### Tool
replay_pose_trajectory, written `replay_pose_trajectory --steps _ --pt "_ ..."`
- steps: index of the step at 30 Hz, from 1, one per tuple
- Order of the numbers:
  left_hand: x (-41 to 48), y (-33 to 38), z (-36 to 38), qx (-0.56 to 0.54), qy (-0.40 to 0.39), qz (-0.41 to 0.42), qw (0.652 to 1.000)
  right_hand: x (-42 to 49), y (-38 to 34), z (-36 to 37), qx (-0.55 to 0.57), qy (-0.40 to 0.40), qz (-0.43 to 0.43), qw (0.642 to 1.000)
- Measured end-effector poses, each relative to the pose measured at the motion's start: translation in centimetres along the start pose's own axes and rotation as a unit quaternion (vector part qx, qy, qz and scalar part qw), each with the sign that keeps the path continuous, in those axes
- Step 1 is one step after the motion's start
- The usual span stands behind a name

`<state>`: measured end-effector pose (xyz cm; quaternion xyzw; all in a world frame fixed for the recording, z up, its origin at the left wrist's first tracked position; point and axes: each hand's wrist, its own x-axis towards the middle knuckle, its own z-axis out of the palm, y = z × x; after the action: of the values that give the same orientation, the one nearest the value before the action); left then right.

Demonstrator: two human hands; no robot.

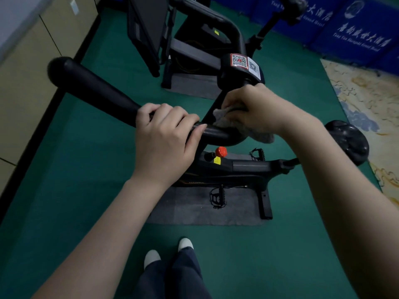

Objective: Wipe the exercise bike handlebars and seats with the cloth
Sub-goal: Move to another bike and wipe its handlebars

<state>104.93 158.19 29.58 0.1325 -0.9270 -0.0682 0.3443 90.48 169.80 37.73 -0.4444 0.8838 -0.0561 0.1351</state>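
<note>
The black handlebar [90,87] of the near exercise bike runs from upper left toward the centre. My left hand [166,134] grips it near its bend. Just to the right, my right hand [257,106] presses a grey cloth [224,119] around the handlebar's curved middle part; the cloth hangs out below the hand. The bike's black seat [347,141] sits at the right, apart from both hands. A red knob [221,151] shows on the frame below the bar.
A second exercise bike [200,39] stands behind, with its seat [291,7] at the top. Both bikes rest on grey mats [194,210] over green floor. Beige cabinets [26,67] line the left; blue banners [356,29] stand at the back right. My feet [168,251] are below.
</note>
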Motion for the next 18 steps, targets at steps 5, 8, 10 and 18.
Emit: replay_pose_trajectory --steps 5,8,10,18 --pt "0.0 0.1 -0.1 0.005 -0.006 -0.004 1.000 -0.6 0.0 0.6 0.036 0.005 -0.031 0.999" --pt "0.0 0.1 -0.1 0.006 -0.010 -0.004 1.000 0.1 1.0 0.5 0.010 0.029 -0.025 0.999" --pt "0.0 0.2 -0.2 0.007 -0.015 -0.007 1.000 0.1 1.9 1.0 0.026 0.092 -0.012 0.995" --pt "0.3 1.6 -0.5 0.014 -0.037 -0.055 0.998 -3.1 2.5 6.8 0.202 0.405 0.005 0.892"
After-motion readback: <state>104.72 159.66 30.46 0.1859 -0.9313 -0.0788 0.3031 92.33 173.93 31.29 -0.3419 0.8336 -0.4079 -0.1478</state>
